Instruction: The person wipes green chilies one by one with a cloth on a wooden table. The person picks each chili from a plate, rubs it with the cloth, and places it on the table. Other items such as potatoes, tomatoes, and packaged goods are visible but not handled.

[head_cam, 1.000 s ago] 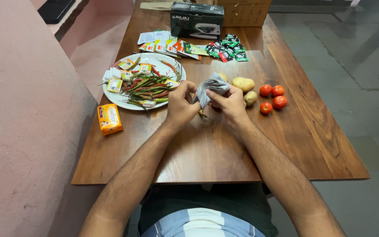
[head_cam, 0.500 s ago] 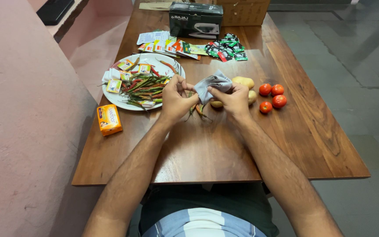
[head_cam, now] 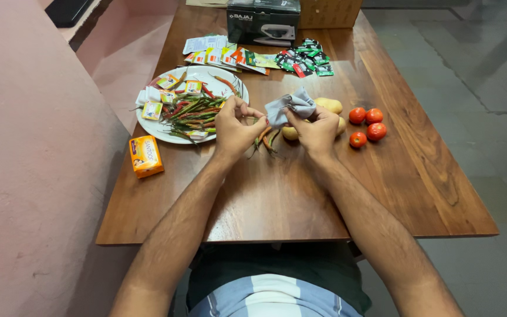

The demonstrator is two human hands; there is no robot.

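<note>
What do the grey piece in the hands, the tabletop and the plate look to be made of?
Grey piece: soft woven cloth, matte; it crumples and folds between both hands. Tabletop: wood with a glossy varnish; visible grain and light reflections. Plate: probably glazed ceramic, possibly melamine; smooth white rim with a slight sheen.

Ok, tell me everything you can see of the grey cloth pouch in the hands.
The grey cloth pouch is small, soft and crumpled, apparently woven fabric. It is held above the wooden table, tilted, in front of the potatoes. The right hand pinches its near edge; the left hand grips the other side, and chillies hang below that hand. Its inside is hidden.
</note>
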